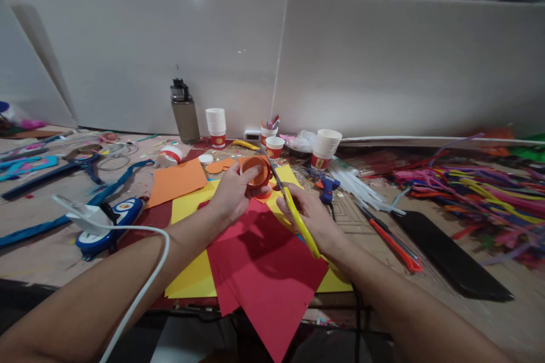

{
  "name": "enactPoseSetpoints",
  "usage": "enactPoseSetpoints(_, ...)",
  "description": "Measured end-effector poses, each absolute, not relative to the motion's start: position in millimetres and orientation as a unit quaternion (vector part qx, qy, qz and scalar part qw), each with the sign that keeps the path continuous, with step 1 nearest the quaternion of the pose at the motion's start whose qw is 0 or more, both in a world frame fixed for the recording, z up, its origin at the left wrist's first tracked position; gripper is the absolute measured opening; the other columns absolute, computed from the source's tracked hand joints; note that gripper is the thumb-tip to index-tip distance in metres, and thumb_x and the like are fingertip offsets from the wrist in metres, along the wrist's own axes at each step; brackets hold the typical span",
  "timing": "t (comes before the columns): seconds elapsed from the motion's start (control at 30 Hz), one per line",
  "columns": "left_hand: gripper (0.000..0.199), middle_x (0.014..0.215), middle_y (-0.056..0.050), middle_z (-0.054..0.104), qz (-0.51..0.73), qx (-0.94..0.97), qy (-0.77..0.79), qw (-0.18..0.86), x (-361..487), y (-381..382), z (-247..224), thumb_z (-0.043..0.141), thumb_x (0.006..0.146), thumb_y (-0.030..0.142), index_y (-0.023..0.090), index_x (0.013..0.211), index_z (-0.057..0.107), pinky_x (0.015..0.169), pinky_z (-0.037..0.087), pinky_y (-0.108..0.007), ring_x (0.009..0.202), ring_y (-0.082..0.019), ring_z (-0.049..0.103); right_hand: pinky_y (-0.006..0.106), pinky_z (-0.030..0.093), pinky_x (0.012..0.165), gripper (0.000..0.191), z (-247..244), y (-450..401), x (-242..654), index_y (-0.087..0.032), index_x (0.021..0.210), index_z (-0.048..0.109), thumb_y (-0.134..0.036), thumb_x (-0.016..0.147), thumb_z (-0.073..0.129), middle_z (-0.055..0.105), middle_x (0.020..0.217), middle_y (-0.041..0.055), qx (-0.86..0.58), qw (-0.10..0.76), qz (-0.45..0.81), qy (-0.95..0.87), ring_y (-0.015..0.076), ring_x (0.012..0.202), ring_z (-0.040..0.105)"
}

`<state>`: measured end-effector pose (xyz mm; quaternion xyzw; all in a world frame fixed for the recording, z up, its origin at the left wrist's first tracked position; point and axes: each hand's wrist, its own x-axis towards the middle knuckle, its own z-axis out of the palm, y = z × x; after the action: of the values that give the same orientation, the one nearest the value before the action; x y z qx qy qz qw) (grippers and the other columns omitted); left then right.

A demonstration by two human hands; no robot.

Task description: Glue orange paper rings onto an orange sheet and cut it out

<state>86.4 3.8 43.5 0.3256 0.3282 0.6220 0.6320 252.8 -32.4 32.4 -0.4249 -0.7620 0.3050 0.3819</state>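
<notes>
My left hand (pixel 232 193) is closed around a round, cup-like red-orange piece (pixel 256 170), its thumb pressed inside the opening. In my right hand (pixel 313 215) is a pair of yellow-handled scissors (pixel 293 210). Their blades point up and away, beside the right edge of the round piece. Both hands are above a pile of red paper (pixel 272 272) and yellow paper (pixel 191 266). An orange paper sheet (pixel 179 181) lies left of my left hand, with orange cut pieces (pixel 219 166) just behind it. My right fingers are partly hidden by the scissors.
Stacked paper cups (pixel 327 147) and a flask (pixel 184 116) stand along the white panel. A blue glue gun (pixel 327 187), red-handled tool (pixel 395 247) and black slab (pixel 451 255) lie right, near colourful pipe cleaners (pixel 489 193). A blue power strip (pixel 110 227) with white cable sits left.
</notes>
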Motion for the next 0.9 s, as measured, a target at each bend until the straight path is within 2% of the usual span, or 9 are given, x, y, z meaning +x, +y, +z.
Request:
enactPoseSetpoints(0.27,0.019,0.081,-0.001,0.062,0.623,0.322,0.330,0.632,87.3,2.1,44.9,0.069,0.074,0.013,0.016,0.089,0.058,0.049,0.054,-0.021,0.067,-0.012,0.061,0.026,0.037,0.062,0.025,30.8,-30.7,253.8,-0.020,0.085,0.055,-0.044,0.090,0.053,0.054,0.078,-0.0008,-0.419,0.383,0.296,-0.768,0.0142,0.071,0.046)
enactPoseSetpoints(0.53,0.017,0.079,-0.001,0.063,0.626,0.306,0.337,0.633,87.5,0.8,47.5,0.069,0.074,0.012,0.016,0.086,0.058,0.049,0.052,-0.020,0.064,-0.011,0.060,0.024,0.034,0.051,0.024,25.5,-31.6,254.5,-0.023,0.089,0.050,-0.047,0.089,0.054,0.042,0.066,-0.0056,-0.434,0.370,0.379,-0.728,0.0103,0.054,0.038)
enactPoseSetpoints(0.9,0.023,0.081,-0.001,0.063,0.625,0.315,0.340,0.628,87.3,0.8,46.1,0.072,0.071,0.014,0.016,0.089,0.058,0.049,0.054,-0.021,0.066,-0.011,0.061,0.024,0.033,0.053,0.024,25.9,-31.5,252.4,-0.023,0.083,0.047,-0.044,0.088,0.055,0.040,0.068,-0.0055,-0.433,0.378,0.374,-0.728,0.0108,0.058,0.036)
